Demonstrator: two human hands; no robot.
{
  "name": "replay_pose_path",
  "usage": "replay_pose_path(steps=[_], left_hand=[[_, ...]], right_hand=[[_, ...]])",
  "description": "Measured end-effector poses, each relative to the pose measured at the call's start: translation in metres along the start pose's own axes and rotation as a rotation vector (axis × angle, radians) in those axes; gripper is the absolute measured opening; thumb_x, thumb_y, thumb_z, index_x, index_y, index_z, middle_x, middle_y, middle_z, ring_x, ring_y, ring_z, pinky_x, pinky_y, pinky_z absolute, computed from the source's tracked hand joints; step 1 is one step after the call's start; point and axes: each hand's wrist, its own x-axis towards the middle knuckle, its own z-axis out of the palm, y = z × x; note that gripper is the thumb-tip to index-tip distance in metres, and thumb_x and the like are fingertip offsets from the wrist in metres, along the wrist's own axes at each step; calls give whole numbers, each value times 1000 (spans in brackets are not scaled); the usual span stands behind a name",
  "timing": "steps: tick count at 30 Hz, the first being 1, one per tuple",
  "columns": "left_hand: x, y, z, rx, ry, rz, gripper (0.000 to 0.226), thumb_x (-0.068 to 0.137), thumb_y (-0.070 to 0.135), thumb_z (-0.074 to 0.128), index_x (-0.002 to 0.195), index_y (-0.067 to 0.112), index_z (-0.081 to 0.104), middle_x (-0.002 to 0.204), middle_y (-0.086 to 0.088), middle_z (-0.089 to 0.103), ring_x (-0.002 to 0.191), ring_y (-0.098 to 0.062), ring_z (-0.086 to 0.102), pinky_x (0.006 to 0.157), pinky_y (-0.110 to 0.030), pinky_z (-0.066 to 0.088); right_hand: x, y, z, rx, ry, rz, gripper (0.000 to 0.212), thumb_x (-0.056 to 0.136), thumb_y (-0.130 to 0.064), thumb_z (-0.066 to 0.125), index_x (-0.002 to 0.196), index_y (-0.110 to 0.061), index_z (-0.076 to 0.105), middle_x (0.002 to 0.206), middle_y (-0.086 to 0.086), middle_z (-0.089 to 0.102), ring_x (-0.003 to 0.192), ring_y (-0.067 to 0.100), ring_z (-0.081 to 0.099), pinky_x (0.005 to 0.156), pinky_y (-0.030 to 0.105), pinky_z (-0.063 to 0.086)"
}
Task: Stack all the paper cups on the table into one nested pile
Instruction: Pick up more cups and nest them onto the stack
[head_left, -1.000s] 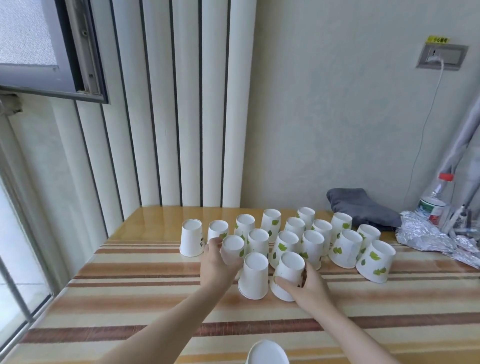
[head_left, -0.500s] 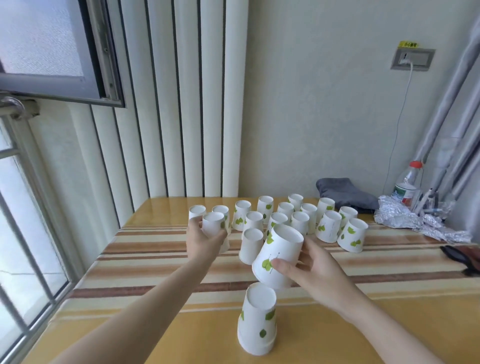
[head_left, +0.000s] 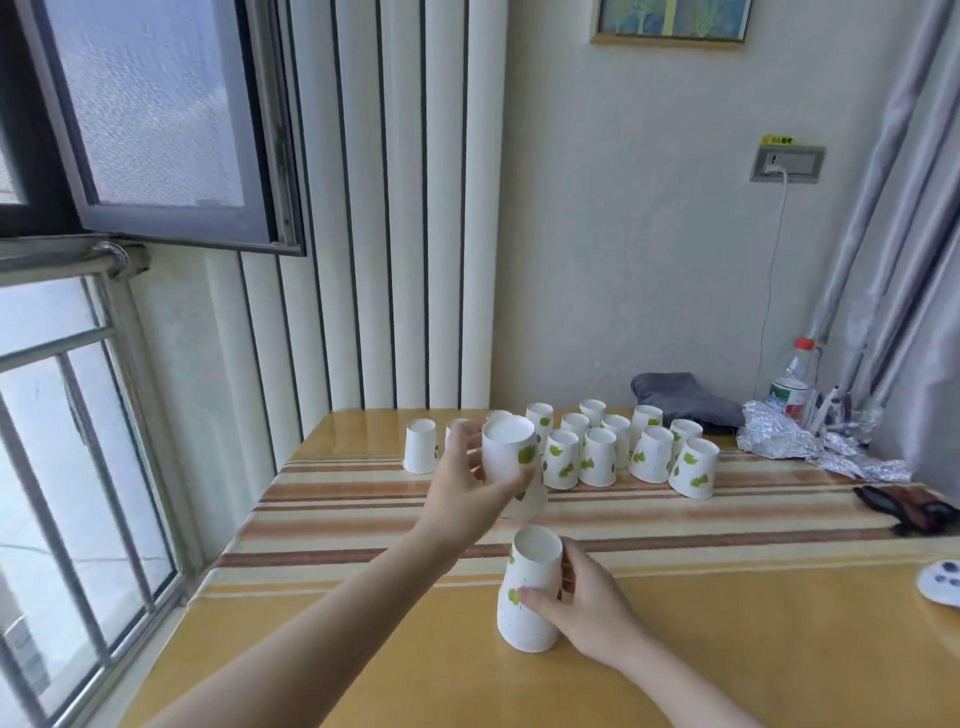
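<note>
White paper cups with green leaf prints stand upside down on the table. A nested pile stands near the front, and my right hand grips its side. My left hand holds one upside-down cup lifted above the table. Another cup stands partly hidden behind that hand. Several more cups cluster at the back, with a lone cup at their left.
The striped table ends at the window on the left. At the back right lie a grey cloth, crumpled foil and a plastic bottle. Dark glasses and a white lid sit at the right edge.
My right hand has set its cup down onto the front pile and now grips the pile. My left hand has lifted its cup off the table and moved it right.
</note>
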Motion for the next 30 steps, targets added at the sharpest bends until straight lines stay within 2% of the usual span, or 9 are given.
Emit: replay_pose_path(steps=[5, 9, 11, 14, 18, 22, 24, 27, 30], left_hand=[[-16, -24, 10, 37, -109, -43, 52, 78, 21, 79, 121, 25, 49, 119, 1, 65, 110, -15, 64, 75, -23, 58], [-24, -45, 13, 68, -180, -87, 50, 76, 21, 80, 117, 24, 52, 116, 4, 67, 109, -13, 64, 81, -24, 59], [-27, -56, 15, 87, -227, -110, 49, 76, 22, 81, 116, 24, 52, 115, 5, 68, 109, -11, 65, 88, -24, 57], [-30, -73, 15, 110, -269, -124, 50, 74, 25, 82, 114, 25, 54, 111, 9, 69, 111, -12, 65, 96, -27, 54], [-37, -96, 16, 143, -288, -106, 52, 76, 25, 82, 119, 21, 53, 116, 11, 68, 116, -10, 63, 106, -27, 46], [-31, -118, 11, 155, -297, -85, 68, 66, 33, 90, 124, 18, 56, 122, 9, 70, 119, -6, 63, 109, -27, 45], [-29, -134, 12, 233, -327, -23, 71, 47, 38, 98, 106, 17, 66, 114, 9, 75, 103, -1, 68, 110, -32, 44], [-22, -134, 23, 204, -166, 27, 14, 85, 28, 72, 99, 27, 75, 111, 16, 75, 101, 6, 67, 93, -16, 50], [12, -136, 24, 71, -79, -67, 26, 89, 50, 59, 107, 35, 71, 120, 7, 72, 114, -2, 64, 96, -28, 48]], right_hand=[[-1, 13, 5, 21, 2, 54, 49, 70, -21, 81, 114, -26, 59, 112, -11, 70, 105, 3, 64, 86, 21, 51], [0, 30, -10, 5, -30, 66, 78, 55, -16, 75, 128, -28, 54, 126, -11, 62, 123, 6, 54, 107, 27, 42], [3, 37, -27, 50, -5, 121, 86, 64, 3, 66, 143, -17, 41, 137, -1, 53, 132, 12, 47, 106, 21, 36], [7, 42, -56, 99, 93, 141, 67, 82, 18, 50, 143, -8, 41, 137, 7, 54, 130, 18, 50, 102, 23, 39], [21, 54, -94, 135, 286, 142, 48, 88, 10, 51, 131, -10, 55, 124, 5, 62, 113, 17, 60, 77, 19, 47], [50, 69, -135, 151, 498, 193, 45, 87, 3, 61, 129, -11, 54, 126, 6, 60, 107, 20, 59, 89, 27, 43], [76, 78, -159, 123, 597, 227, 57, 83, -6, 71, 134, -12, 48, 129, 6, 56, 109, 20, 57, 94, 33, 43], [122, 94, -192, 31, 674, 311, 78, 75, -19, 80, 141, -10, 39, 143, 12, 49, 127, 26, 51, 106, 41, 42], [164, 110, -207, -37, 645, 368, 85, 73, -24, 82, 144, -11, 37, 144, 12, 48, 131, 27, 47, 106, 41, 41]])
